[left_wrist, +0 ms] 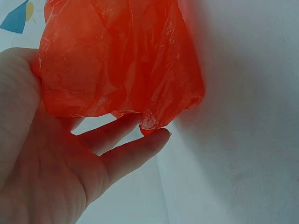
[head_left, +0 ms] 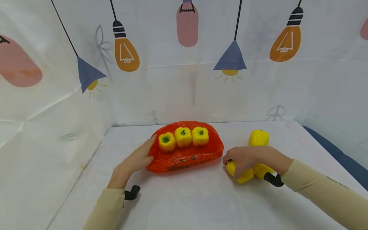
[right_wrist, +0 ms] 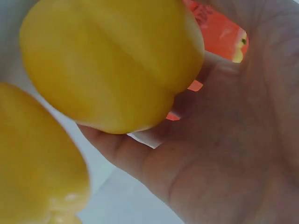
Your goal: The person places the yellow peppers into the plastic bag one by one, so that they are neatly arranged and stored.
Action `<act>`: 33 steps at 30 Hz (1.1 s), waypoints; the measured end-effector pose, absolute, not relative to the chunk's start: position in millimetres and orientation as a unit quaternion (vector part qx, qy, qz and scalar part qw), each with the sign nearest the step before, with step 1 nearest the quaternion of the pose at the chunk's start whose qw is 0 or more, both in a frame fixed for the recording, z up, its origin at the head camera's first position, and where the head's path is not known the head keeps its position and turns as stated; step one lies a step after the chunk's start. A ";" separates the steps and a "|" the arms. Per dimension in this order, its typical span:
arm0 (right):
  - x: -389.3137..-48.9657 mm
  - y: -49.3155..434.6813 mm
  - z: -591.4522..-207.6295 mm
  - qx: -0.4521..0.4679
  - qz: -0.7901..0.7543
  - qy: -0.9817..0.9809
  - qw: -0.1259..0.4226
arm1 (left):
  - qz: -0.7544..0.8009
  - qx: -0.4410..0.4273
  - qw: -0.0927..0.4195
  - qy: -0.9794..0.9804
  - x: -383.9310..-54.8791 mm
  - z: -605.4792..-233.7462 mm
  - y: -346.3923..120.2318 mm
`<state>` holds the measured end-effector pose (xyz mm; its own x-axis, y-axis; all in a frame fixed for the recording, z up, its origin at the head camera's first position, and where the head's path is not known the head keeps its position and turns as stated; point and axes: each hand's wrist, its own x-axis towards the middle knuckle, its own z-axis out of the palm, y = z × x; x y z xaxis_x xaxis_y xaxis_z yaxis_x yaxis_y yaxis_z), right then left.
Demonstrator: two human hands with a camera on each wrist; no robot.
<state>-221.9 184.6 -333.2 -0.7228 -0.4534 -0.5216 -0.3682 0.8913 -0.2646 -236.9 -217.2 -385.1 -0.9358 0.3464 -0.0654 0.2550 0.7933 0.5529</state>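
A red plastic bag (head_left: 184, 161), its mouth spread open, lies on the table with three yellow bell peppers (head_left: 183, 137) in a row on it, green stems showing. My left hand (head_left: 133, 163) holds the bag's left edge, and in the left wrist view its fingers (left_wrist: 135, 154) reach behind the crinkled plastic (left_wrist: 117, 60). To the right of the bag, my right hand (head_left: 247, 158) grips another yellow bell pepper (right_wrist: 112, 65), fingers wrapped round its far side. Two more yellow peppers are close by: one (head_left: 259, 138) behind the hand, one (head_left: 262, 171) partly hidden under the wrist.
A white-covered table (head_left: 195, 201) carries everything. Behind it hangs a white sheet (head_left: 172, 89) printed with lamps and bulbs, which also closes off the left side. Something dark blue (head_left: 339, 153) stands beyond the table's right edge.
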 end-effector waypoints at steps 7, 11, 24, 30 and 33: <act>-222.3 179.0 -305.2 -0.261 -0.104 0.926 0.251 | 0.283 0.164 0.083 0.941 -238.4 -382.4 -216.3; -228.5 169.0 -290.0 -0.325 -0.158 0.914 0.185 | 0.279 0.167 0.076 0.943 -240.1 -381.3 -216.2; -249.5 94.5 -304.7 -0.361 -0.244 0.900 0.014 | 0.282 0.166 0.079 0.942 -237.0 -381.2 -216.1; -246.3 51.9 -328.6 -0.383 -0.210 0.899 -0.039 | 0.287 0.160 0.077 0.941 -237.5 -382.2 -217.2; -243.6 31.9 -341.8 -0.383 -0.184 0.903 -0.064 | 0.290 0.166 0.072 0.940 -238.1 -382.6 -218.8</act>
